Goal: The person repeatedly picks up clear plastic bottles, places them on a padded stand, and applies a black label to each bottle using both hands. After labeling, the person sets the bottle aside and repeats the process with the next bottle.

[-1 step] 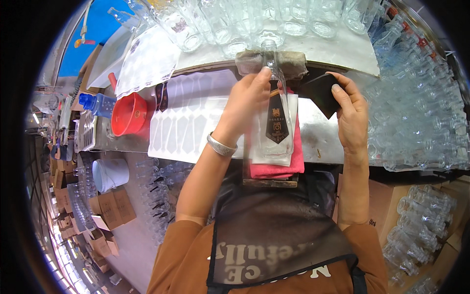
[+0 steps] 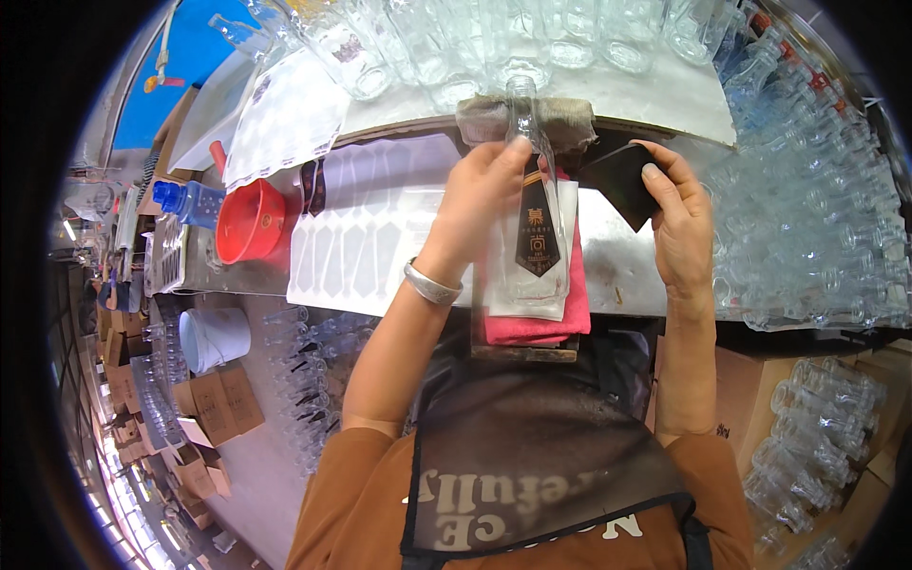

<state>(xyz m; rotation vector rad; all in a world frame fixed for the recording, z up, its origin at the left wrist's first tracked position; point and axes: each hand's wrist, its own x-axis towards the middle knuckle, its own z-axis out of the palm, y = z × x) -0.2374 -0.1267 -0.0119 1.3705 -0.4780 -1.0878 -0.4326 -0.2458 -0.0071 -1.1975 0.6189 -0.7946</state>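
Note:
A clear glass bottle [image 2: 556, 286] lies on its back with its neck [image 2: 522, 100] pointing away from me. On its front is a dark, tie-shaped label [image 2: 538, 228] with gold print. My left hand [image 2: 486, 188] is at the bottle's shoulder, thumb on the glass by the label's upper end; its fingers are closed round that side and partly blurred. Off to the right, my right hand [image 2: 680, 204] pinches a flat black scraper-like piece [image 2: 619, 180] between thumb and fingers, apart from the bottle. Under the bottle lie a white cloth [image 2: 568, 204] and a folded pink cloth [image 2: 578, 318].
A rolled grey cloth [image 2: 568, 122] supports the neck. Left of the bottle is a label backing sheet [image 2: 356, 252], with a red plastic scoop [image 2: 251, 223] and a blue bottle [image 2: 195, 203] beyond. Clear bottles [image 2: 570, 43] crowd the far side; more [image 2: 807, 218] fill the right.
My left hand has shifted very slightly toward me along the bottle. The right hand and the black piece stay where they were.

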